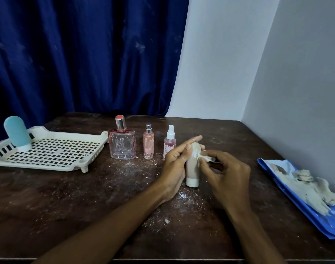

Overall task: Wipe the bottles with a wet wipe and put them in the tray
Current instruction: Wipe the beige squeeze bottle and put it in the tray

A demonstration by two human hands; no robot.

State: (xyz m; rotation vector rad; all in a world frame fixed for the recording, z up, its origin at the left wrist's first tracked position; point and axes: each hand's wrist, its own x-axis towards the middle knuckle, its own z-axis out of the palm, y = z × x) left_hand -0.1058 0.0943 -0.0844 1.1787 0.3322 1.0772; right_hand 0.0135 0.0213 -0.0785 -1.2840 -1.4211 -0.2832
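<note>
A beige squeeze bottle [192, 168] stands cap down on the dark table, gripped from the left by my left hand [177, 164]. My right hand [225, 174] pinches a crumpled white wet wipe [205, 158] against the bottle's upper side. Behind them stand a square glass perfume bottle [122, 143], a slim pink spray bottle [148, 144] and a pink spray bottle with a white nozzle [169, 142]. The cream slotted tray [54, 151] lies at the left with a teal squeeze bottle [17, 133] upright in its far left corner.
A blue wipe packet [288, 193] with used crumpled wipes [311, 189] on it lies at the table's right edge by the wall. White crumbs and dust are scattered over the table's middle. A blue curtain hangs behind.
</note>
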